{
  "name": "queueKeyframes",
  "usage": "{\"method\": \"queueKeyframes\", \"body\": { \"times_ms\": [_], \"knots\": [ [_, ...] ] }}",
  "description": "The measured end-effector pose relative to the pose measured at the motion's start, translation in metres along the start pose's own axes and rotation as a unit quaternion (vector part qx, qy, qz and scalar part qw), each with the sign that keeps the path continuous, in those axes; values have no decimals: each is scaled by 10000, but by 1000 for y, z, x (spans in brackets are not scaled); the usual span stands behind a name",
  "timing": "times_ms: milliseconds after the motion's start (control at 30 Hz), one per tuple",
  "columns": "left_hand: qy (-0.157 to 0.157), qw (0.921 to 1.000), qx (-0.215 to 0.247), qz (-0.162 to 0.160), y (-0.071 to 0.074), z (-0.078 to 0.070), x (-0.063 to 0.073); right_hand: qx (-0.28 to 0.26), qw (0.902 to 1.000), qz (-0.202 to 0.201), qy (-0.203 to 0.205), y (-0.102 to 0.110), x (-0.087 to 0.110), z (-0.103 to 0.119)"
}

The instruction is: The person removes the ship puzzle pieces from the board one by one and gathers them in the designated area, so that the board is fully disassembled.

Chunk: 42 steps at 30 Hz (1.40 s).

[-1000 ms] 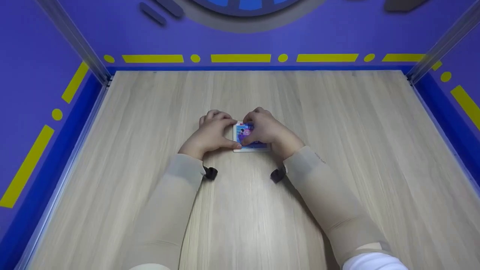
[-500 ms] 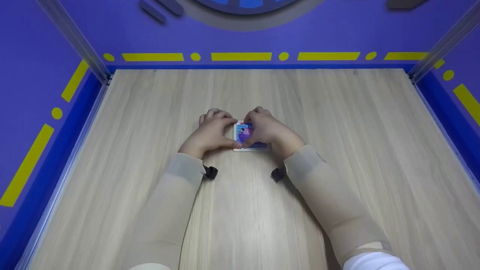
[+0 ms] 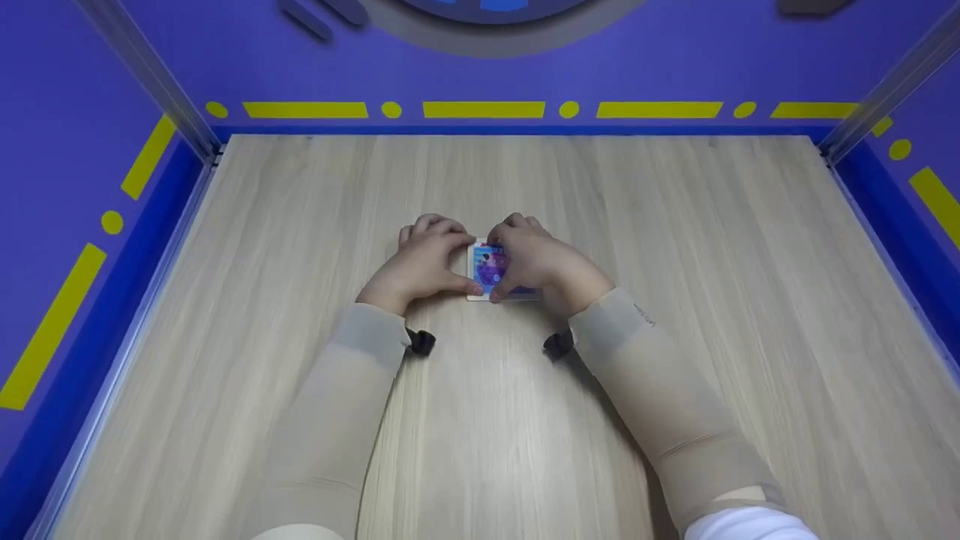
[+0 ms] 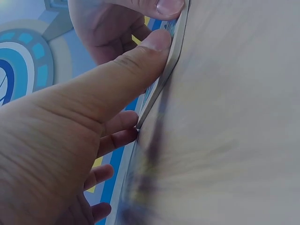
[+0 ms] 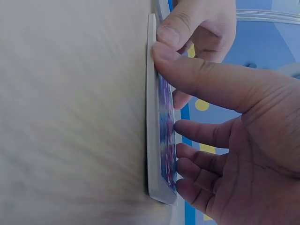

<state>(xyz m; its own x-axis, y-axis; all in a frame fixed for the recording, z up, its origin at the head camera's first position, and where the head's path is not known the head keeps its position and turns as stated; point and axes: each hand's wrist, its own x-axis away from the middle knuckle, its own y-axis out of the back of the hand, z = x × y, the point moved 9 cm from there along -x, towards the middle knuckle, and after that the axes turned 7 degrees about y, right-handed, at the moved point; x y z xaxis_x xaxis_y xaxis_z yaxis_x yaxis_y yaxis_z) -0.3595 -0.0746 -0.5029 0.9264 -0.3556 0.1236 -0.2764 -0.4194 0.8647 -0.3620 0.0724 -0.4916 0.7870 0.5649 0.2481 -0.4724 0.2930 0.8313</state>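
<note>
A small flat picture board (image 3: 490,264) with a white rim and a blue, pink and purple print lies on the wooden table between both hands. My left hand (image 3: 424,264) holds its left side, the thumb at the near corner and the forefinger at the far one. Across the picture reaches my right hand (image 3: 536,259), its thumb on the near rim and its fingers at the far edge, hiding the right part. The right wrist view shows the board's thick white side (image 5: 152,117) and both thumbs almost touching. In the left wrist view the left thumb (image 4: 157,41) presses the rim.
Wood-grain table (image 3: 480,420) spreads around the hands. Blue-purple panels (image 3: 480,75) with yellow marks stand at the back and both sides, joined by metal corner posts (image 3: 161,75). Black wrist devices (image 3: 421,343) sit at the sleeve cuffs.
The right thumb has slid from the picture's face toward the board's near rim and slightly right. The left hand keeps its hold, and the board stays in place.
</note>
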Motion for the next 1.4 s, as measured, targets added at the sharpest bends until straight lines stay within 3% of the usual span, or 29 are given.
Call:
{"method": "queueKeyframes", "body": {
  "times_ms": [433,800,967,1200,1400],
  "knots": [
    [-58,9999,80,-20,-1,3,0,-84,9999,44,-107,-4,-1,-2],
    [-56,10000,-28,-4,0,-2,1,293,9993,231,28,-1,3,4],
    [-64,9999,-111,-20,0,-3,0,172,9993,277,189,-3,2,5],
    [-83,9999,-55,-26,0,-2,0,-399,9970,416,519,-11,-4,6],
    [-127,9999,-30,-77,0,-1,-1,-723,9959,352,404,-9,-7,1]
  ]
}}
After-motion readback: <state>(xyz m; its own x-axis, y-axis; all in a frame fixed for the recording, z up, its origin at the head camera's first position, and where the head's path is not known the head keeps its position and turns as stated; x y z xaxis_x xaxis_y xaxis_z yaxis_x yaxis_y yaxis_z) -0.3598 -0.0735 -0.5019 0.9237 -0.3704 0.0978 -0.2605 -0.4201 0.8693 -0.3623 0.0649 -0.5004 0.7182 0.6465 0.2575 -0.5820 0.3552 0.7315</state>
